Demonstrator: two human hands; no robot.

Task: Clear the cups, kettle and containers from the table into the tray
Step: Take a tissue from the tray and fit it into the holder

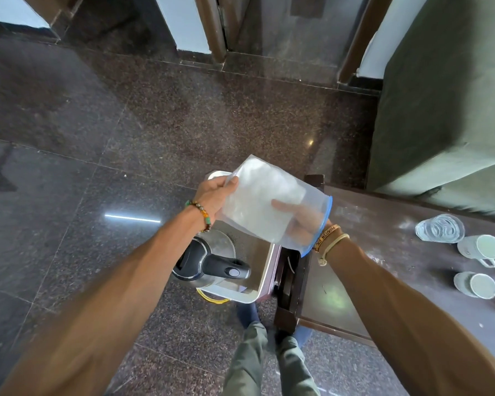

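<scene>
A clear plastic container [265, 197] with a blue rim lies tilted between my hands, above the steel tray [265, 261]. My left hand [215, 195] grips its closed far end. My right hand [300, 221] is inside the open mouth, seen through the plastic. A steel kettle [209, 261] with a black lid and handle stands in the tray. On the brown table [383, 252] at the right stand a glass tumbler [440, 227] and two white cups [480, 250] [476, 284].
The tray sits left of the table, over dark granite floor. A white round object [216, 175] shows behind my left hand. A green covered piece of furniture [446, 95] stands behind the table. My legs [257, 355] are below the tray.
</scene>
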